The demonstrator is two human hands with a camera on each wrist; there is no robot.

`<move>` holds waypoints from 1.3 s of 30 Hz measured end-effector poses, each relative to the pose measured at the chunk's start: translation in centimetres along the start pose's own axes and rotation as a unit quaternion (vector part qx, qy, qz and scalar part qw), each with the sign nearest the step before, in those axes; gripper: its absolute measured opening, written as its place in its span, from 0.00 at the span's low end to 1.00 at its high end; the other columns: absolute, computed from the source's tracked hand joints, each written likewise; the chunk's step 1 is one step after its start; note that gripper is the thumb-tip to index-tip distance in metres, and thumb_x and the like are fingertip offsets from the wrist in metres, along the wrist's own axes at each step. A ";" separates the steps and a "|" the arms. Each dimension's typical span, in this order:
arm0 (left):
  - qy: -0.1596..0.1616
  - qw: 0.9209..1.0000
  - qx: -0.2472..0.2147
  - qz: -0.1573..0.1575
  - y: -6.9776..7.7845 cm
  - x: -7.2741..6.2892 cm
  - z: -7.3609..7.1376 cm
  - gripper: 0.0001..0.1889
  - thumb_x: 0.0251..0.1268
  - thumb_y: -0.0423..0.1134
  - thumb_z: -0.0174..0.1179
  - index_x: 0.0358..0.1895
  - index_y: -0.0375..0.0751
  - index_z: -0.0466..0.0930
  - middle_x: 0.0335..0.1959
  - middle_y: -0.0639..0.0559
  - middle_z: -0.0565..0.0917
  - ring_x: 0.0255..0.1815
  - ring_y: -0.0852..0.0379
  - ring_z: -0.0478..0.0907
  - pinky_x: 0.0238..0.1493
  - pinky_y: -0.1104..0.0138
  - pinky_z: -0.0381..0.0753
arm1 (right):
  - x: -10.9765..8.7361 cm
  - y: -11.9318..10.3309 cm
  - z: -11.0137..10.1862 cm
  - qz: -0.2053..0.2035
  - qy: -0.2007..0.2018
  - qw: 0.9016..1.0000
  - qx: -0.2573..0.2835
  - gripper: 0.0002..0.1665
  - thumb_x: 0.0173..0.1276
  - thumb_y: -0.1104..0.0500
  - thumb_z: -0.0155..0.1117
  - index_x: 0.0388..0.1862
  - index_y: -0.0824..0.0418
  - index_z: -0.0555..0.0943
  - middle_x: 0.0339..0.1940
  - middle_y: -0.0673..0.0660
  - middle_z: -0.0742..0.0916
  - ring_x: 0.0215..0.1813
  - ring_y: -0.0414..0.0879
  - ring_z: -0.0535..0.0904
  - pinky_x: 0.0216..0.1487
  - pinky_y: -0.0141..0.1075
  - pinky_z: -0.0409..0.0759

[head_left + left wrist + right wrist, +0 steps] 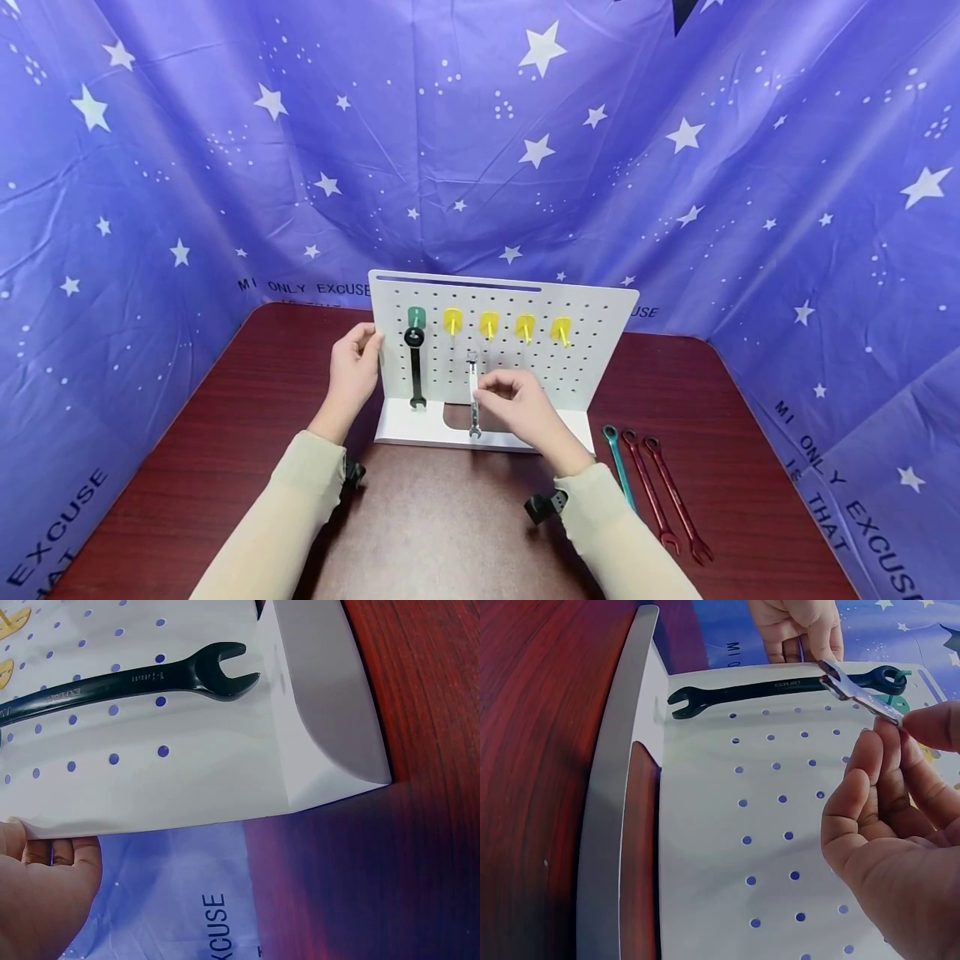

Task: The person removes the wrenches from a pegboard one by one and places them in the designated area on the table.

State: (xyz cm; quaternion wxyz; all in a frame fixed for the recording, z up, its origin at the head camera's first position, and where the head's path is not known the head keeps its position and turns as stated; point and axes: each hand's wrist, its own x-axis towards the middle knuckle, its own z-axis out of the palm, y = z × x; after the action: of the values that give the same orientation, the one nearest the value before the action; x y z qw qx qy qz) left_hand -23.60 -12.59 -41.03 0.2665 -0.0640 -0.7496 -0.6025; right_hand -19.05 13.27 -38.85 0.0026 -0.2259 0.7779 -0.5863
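My right hand (521, 406) pinches a silver combination wrench (474, 396) by its middle, upright in front of the white pegboard (600, 325). Its ring end points up, below the yellow hooks; the open end points down. In the right wrist view, thumb and fingertips hold the silver wrench (862, 697). With thumb and fingers, my left hand (355, 367) grips the board's left edge, also seen in the left wrist view, where the hand (49, 892) is partly cut off. A black wrench (417, 371) hangs by its ring from the green hook (417, 317) at the left.
Yellow hooks (489, 325) stand in a row to the right of the green one. On the dark red table (225, 467), right of the board, lie a teal wrench (618, 467) and two red wrenches (651, 487). A purple star-patterned cloth (450, 167) encloses the table.
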 end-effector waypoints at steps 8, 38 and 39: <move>-0.001 1.000 -0.001 0.000 0.1 -0.1 0.0 0.06 0.73 0.21 0.55 0.43 0.19 0.80 0.32 0.27 0.83 0.23 0.54 0.69 0.24 0.76 0.68 | -0.5 0.2 -0.4 0.001 0.004 1.000 -0.009 0.03 0.68 0.73 0.65 0.36 0.75 0.84 0.30 0.62 0.84 0.28 0.38 0.71 0.30 0.29 0.70; 0.000 1.000 -0.002 0.012 -1.6 0.3 0.2 0.06 0.73 0.21 0.55 0.41 0.18 0.80 0.34 0.27 0.84 0.28 0.33 0.72 0.27 0.76 0.69 | -2.4 2.0 -2.4 0.029 0.028 0.999 -0.020 0.03 0.67 0.73 0.64 0.36 0.74 0.84 0.28 0.60 0.83 0.27 0.38 0.73 0.30 0.30 0.71; -0.002 1.000 -0.002 0.012 -1.0 0.2 0.1 0.06 0.73 0.21 0.55 0.41 0.18 0.79 0.34 0.27 0.84 0.28 0.33 0.72 0.27 0.76 0.70 | -2.5 2.0 -2.4 0.031 0.029 0.999 -0.021 0.03 0.68 0.73 0.64 0.36 0.74 0.84 0.28 0.60 0.83 0.27 0.38 0.73 0.30 0.30 0.71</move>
State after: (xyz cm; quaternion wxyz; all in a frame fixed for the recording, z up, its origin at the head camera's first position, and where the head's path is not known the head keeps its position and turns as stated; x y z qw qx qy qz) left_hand -24.21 -12.76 -41.86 0.2726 -0.0748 -0.7481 -0.6003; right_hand -18.19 16.78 -40.57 -0.0064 -0.1843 0.7966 -0.5758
